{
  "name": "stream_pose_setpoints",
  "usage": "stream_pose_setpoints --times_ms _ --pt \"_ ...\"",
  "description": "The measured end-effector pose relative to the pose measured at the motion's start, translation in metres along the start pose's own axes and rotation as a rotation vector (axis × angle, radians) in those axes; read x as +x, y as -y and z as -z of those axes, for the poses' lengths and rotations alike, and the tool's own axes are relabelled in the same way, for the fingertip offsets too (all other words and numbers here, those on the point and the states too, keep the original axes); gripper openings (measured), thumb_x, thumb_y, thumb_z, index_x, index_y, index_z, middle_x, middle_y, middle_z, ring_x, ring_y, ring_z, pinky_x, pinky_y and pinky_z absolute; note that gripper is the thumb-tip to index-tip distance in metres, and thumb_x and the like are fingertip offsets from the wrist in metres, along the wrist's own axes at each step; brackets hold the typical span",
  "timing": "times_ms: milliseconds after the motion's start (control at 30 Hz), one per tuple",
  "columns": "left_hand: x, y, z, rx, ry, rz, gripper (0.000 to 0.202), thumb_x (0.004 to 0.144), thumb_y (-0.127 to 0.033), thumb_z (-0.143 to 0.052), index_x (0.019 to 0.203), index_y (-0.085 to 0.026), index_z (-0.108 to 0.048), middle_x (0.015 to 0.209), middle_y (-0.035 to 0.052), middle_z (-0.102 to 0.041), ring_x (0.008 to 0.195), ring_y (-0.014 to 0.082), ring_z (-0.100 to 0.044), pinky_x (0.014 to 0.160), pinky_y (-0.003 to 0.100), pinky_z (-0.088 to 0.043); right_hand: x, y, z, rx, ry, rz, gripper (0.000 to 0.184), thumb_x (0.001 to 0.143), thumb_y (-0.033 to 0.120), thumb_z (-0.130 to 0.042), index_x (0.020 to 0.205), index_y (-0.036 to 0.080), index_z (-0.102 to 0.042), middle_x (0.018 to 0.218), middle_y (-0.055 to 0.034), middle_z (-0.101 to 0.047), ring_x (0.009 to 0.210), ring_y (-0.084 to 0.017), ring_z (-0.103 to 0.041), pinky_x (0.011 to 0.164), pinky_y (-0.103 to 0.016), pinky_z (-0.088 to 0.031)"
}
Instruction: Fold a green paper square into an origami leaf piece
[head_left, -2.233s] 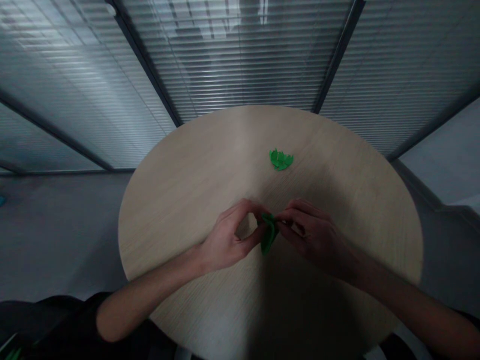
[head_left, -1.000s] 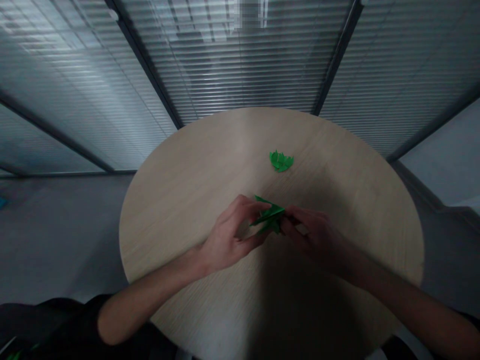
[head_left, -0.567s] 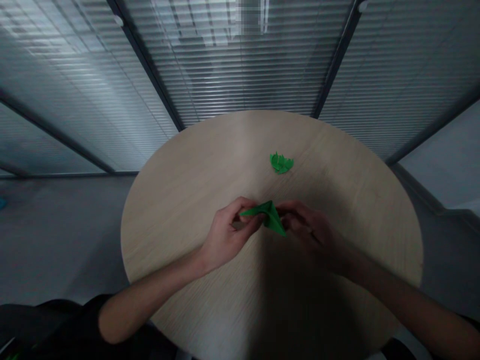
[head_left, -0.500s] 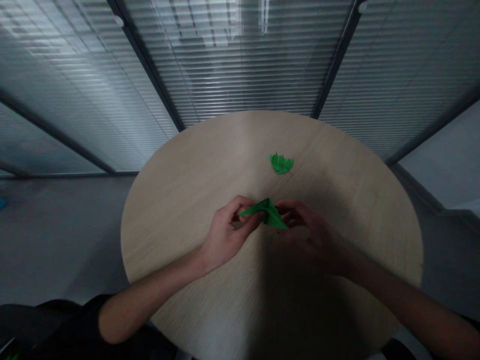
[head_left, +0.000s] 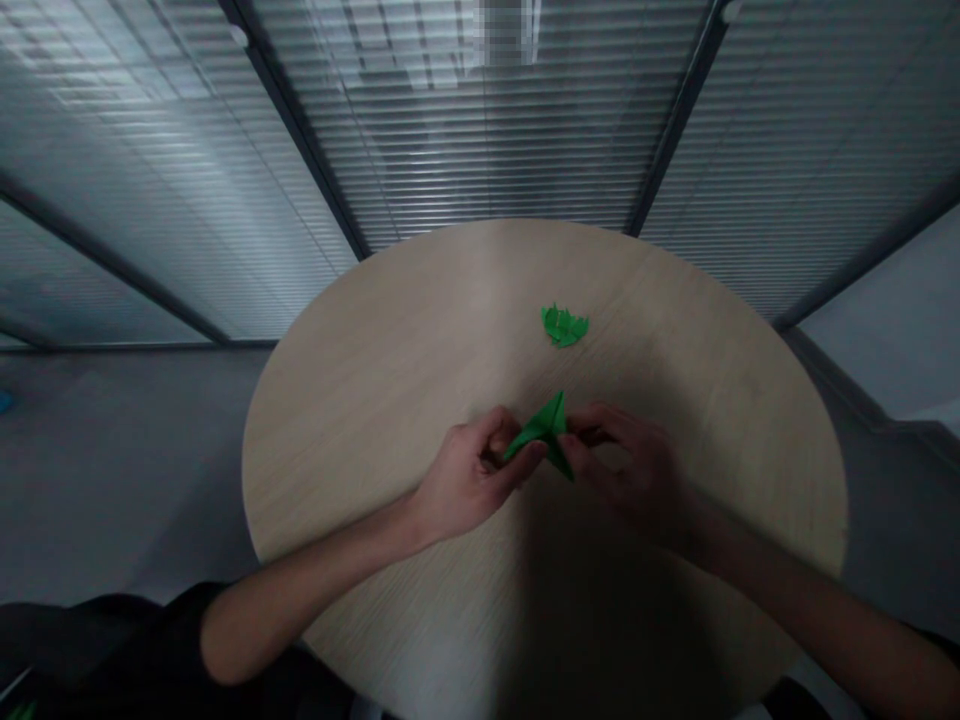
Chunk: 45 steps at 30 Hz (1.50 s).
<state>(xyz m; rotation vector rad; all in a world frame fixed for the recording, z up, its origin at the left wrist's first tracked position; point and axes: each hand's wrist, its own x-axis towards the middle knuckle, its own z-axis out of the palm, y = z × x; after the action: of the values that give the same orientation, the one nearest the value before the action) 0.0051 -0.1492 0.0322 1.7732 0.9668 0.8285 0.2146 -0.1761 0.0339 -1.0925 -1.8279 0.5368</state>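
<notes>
A folded piece of green paper (head_left: 544,420) with pointed corners is held between my two hands above the table. My left hand (head_left: 474,468) pinches its left side, thumb in front and fingers curled behind. On its right edge, my right hand (head_left: 637,470) closes with thumb and fingertips; this hand lies in shadow. One point of the paper faces away from me, another hangs down toward me between the hands. Farther back on the table sits a green folded-paper piece (head_left: 564,326) with several spiky tips, apart from both hands.
The round light-wood table (head_left: 360,370) has its far edge close to glass panels with horizontal blinds (head_left: 480,150). Dark frame posts divide the panels. Grey floor (head_left: 135,450) shows at the left, and a small blue thing (head_left: 4,402) lies at the far left.
The folded paper has turned, and its upper point has shifted right and away from me. My right thumb has come in onto its right side. My left hand has moved slightly right.
</notes>
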Motion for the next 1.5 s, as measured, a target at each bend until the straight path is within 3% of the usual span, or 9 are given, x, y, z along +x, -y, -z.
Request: stream_pose_setpoints --times_ms 133,200,333,433,633,900,1100,1333,1500 --pt "0.001 -0.001 0.006 0.145 -0.065 -0.085 0.034 0.091 -0.042 -0.071 0.077 -0.020 -0.049 0.062 -0.0055 -0.047 0.054 0.0099 -0.045 0.049 0.023 -0.036 0.002 -0.002 0.003 -0.163 -0.056 0.095 0.011 0.099 0.023 -0.061 0.089 0.022 -0.064 0.076 -0.0001 -0.067 0.067 -0.016 -0.063 0.065 -0.031 -0.051" --pt "0.001 0.000 0.009 0.134 -0.135 -0.158 0.026 0.089 -0.038 -0.074 0.093 -0.019 -0.056 0.071 -0.0043 -0.050 0.061 0.0118 -0.049 0.056 0.025 -0.044 0.003 -0.003 0.005 -0.247 -0.066 0.159 0.010 0.100 0.021 -0.062 0.090 0.022 -0.064 0.076 -0.0005 -0.067 0.068 -0.016 -0.061 0.065 -0.031 -0.048" --pt "0.002 0.002 0.011 0.133 -0.185 -0.318 0.038 0.090 -0.030 -0.076 0.123 -0.021 -0.059 0.093 0.0019 -0.057 0.079 0.0157 -0.059 0.074 0.032 -0.054 0.003 -0.001 0.007 -0.336 -0.049 0.263 0.007 0.100 0.018 -0.062 0.095 0.022 -0.064 0.081 -0.0022 -0.071 0.075 -0.018 -0.063 0.069 -0.032 -0.050" --pt "0.003 0.003 0.011 0.171 -0.158 -0.437 0.033 0.092 -0.028 -0.076 0.121 -0.021 -0.063 0.097 0.0042 -0.062 0.090 0.0181 -0.062 0.081 0.033 -0.055 0.000 0.001 0.007 -0.413 -0.021 0.347 0.006 0.099 0.016 -0.064 0.100 0.022 -0.064 0.086 -0.0031 -0.074 0.079 -0.020 -0.063 0.072 -0.033 -0.052" --pt "0.002 0.002 0.012 0.227 -0.131 -0.529 0.008 0.099 -0.018 -0.066 0.106 -0.018 -0.069 0.093 0.0052 -0.069 0.086 0.0165 -0.067 0.074 0.028 -0.056 -0.002 0.009 0.009 -0.563 -0.047 0.528 0.013 0.094 0.016 -0.070 0.104 0.023 -0.066 0.084 -0.0015 -0.076 0.072 -0.019 -0.061 0.067 -0.032 -0.051" --pt "0.002 0.002 0.016 0.218 -0.112 -0.645 0.008 0.099 -0.016 -0.064 0.106 -0.019 -0.066 0.098 0.0079 -0.071 0.088 0.0182 -0.070 0.075 0.031 -0.059 -0.003 0.004 0.013 -0.557 -0.098 0.496 0.025 0.090 0.021 -0.076 0.113 0.029 -0.066 0.091 -0.0015 -0.076 0.085 -0.023 -0.062 0.082 -0.041 -0.052" --pt "0.002 0.009 0.017 0.230 -0.088 -0.681 0.016 0.097 -0.011 -0.065 0.112 -0.018 -0.065 0.107 0.0096 -0.072 0.095 0.0184 -0.071 0.080 0.032 -0.061 -0.003 0.000 0.015 -0.551 -0.072 0.558 0.021 0.093 0.018 -0.071 0.111 0.027 -0.066 0.095 -0.0042 -0.075 0.090 -0.025 -0.058 0.090 -0.045 -0.054" --pt "0.002 0.007 0.014 0.140 -0.018 -0.638 0.019 0.094 -0.011 -0.072 0.110 -0.018 -0.068 0.114 0.0120 -0.074 0.111 0.0227 -0.073 0.094 0.039 -0.062 -0.002 -0.001 0.014 -0.499 -0.065 0.579 0.024 0.092 0.014 -0.071 0.111 0.028 -0.067 0.099 -0.0034 -0.074 0.093 -0.024 -0.062 0.102 -0.049 -0.055" --pt "0.001 0.003 0.013 0.086 -0.036 -0.574 0.011 0.094 -0.012 -0.073 0.102 -0.017 -0.069 0.108 0.0111 -0.077 0.107 0.0212 -0.075 0.093 0.037 -0.063 0.000 -0.002 0.010 -0.273 -0.008 0.490 0.023 0.093 0.012 -0.070 0.112 0.025 -0.065 0.107 -0.0069 -0.071 0.104 -0.024 -0.064 0.103 -0.049 -0.054"
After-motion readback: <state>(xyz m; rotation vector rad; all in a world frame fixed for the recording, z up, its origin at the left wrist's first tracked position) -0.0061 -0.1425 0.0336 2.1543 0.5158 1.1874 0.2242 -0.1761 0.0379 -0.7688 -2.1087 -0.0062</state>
